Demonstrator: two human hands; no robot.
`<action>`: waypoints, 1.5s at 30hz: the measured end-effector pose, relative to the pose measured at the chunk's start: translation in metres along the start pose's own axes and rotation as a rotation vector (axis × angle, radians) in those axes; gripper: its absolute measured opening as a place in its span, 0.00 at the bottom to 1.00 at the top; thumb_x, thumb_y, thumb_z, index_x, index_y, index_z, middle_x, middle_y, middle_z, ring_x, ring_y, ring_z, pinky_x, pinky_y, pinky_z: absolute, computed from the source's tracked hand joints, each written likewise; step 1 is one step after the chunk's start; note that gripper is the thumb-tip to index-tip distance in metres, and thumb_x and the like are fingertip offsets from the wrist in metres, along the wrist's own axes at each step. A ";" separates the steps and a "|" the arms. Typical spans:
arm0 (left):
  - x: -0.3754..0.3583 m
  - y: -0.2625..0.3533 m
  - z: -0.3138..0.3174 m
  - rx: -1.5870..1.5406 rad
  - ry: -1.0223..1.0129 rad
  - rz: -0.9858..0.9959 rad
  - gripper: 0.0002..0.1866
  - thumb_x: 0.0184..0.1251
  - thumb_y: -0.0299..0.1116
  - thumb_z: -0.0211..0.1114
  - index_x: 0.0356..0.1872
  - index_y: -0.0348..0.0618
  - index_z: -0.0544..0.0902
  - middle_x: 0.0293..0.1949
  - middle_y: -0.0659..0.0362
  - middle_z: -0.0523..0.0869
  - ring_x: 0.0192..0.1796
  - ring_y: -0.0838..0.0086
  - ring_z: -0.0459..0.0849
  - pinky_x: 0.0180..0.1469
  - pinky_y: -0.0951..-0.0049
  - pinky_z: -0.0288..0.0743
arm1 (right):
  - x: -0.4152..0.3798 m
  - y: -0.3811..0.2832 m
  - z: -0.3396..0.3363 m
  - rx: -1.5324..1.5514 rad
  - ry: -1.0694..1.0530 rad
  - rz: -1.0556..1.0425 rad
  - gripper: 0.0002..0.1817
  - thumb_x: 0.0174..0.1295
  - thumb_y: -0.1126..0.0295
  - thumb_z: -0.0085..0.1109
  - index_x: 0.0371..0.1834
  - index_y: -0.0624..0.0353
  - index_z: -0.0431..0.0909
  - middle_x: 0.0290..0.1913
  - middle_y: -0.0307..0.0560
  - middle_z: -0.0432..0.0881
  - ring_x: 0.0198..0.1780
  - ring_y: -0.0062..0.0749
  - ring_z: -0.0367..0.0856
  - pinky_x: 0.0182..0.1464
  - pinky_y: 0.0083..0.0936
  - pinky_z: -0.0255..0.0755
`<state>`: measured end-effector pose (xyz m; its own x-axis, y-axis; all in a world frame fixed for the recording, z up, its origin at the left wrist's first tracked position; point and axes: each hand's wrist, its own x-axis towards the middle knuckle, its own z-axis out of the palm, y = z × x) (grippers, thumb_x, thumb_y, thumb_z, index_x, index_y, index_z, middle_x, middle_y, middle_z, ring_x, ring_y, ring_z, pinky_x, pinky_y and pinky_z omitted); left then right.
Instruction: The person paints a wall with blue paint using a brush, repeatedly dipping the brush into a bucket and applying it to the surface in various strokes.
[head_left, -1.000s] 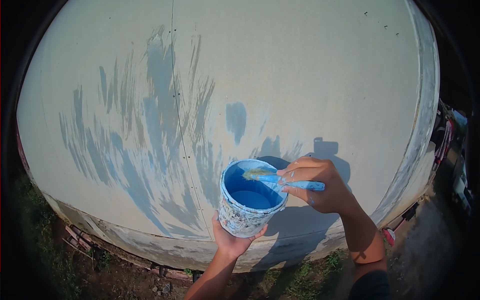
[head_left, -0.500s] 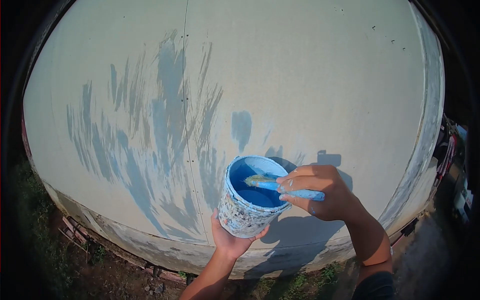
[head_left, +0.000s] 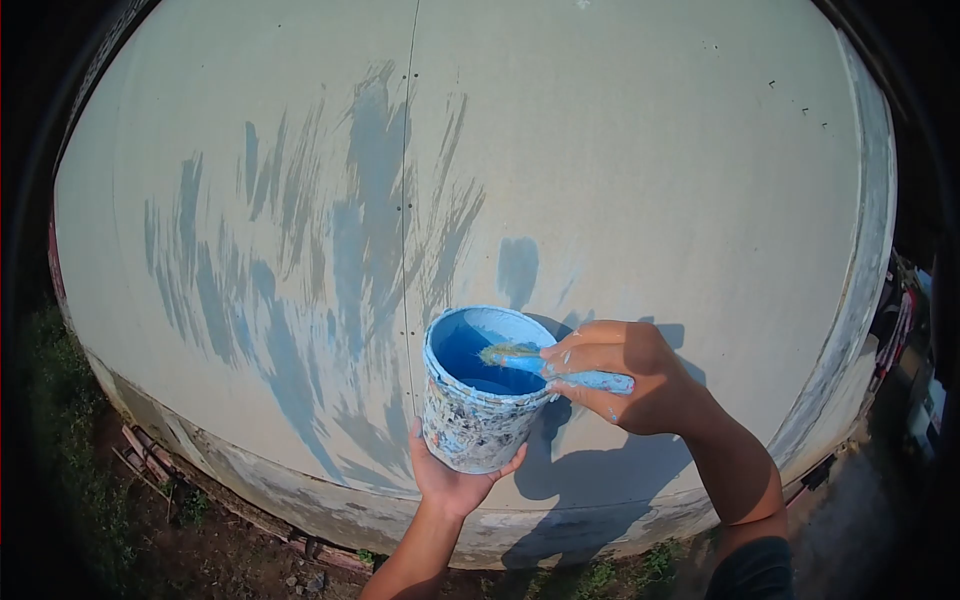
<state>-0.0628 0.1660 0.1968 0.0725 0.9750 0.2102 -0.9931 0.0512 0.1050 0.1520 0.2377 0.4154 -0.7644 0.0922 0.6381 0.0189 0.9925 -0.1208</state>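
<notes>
A paint-spattered bucket [head_left: 475,428] with blue paint inside rests in my left hand [head_left: 450,482], whose fingers wrap round its base from below. The bucket tilts slightly, its open top facing me. Closed round the blue handle of a paintbrush [head_left: 595,381], my right hand [head_left: 630,375] is at the bucket's right rim. The brush's bristles are over the opening, inside the rim. Behind both stands a pale wall panel [head_left: 650,200] with blue-grey brush strokes [head_left: 375,170] on its left and middle parts.
A concrete ledge [head_left: 300,494] runs along the wall's foot. Soil and green plants [head_left: 600,575] lie below it. At the far right are some objects [head_left: 905,315] in shade. Shadows of my arms and head fall on the wall.
The bucket has shifted slightly left and stands more upright. My right hand and the brush have moved a little left and up with it. The view of the wall has shifted right.
</notes>
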 end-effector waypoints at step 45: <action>-0.030 0.091 -0.021 0.028 0.001 0.070 0.54 0.73 0.78 0.50 0.91 0.53 0.58 0.86 0.37 0.63 0.80 0.31 0.68 0.73 0.27 0.72 | 0.216 0.105 -0.080 -0.888 0.428 0.027 0.10 0.66 0.75 0.76 0.50 0.56 0.93 0.42 0.48 0.91 0.43 0.46 0.91 0.51 0.40 0.86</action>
<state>-0.1575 0.1462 0.1800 0.0028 0.9762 0.2166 -0.9929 -0.0231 0.1168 0.0402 0.3682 0.6014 -0.4626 -0.0371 0.8858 0.6438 0.6729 0.3644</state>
